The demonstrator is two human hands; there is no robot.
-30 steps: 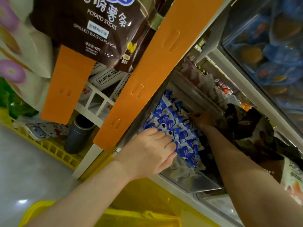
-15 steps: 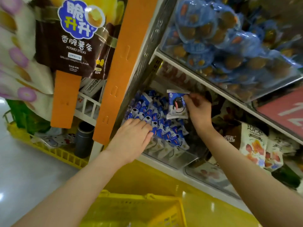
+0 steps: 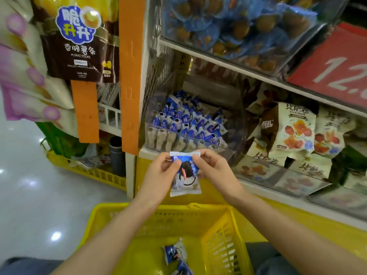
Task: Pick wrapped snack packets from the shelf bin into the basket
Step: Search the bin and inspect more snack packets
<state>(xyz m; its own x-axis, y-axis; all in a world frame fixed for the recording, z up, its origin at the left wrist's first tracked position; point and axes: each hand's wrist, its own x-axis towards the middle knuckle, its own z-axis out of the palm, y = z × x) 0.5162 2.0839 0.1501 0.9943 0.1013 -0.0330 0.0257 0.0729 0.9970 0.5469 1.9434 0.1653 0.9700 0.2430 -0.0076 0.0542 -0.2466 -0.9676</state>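
Observation:
A blue-and-white wrapped snack packet [image 3: 185, 175] hangs upright in front of the shelf edge, above the yellow basket [image 3: 218, 233]. My left hand [image 3: 158, 175] pinches its upper left corner and my right hand [image 3: 215, 168] pinches its upper right. Behind them a clear shelf bin [image 3: 158, 140] holds several more of the same packets [image 3: 188, 124]. Two packets [image 3: 175, 255] lie on the basket's floor, near the lower edge of the view.
Beige strawberry snack bags [image 3: 294, 132] fill the bin to the right. An upper shelf carries blue-wrapped items [image 3: 228, 26] and a red price sign [image 3: 337, 68]. An orange upright [image 3: 131, 76] and hanging potato stick bags [image 3: 79, 42] stand left. A yellow crate [image 3: 95, 171] sits on the floor.
My right hand lifted a packet out of the bin and brought it down in front of the shelf. My left hand left the bin and took hold of the packet's other corner.

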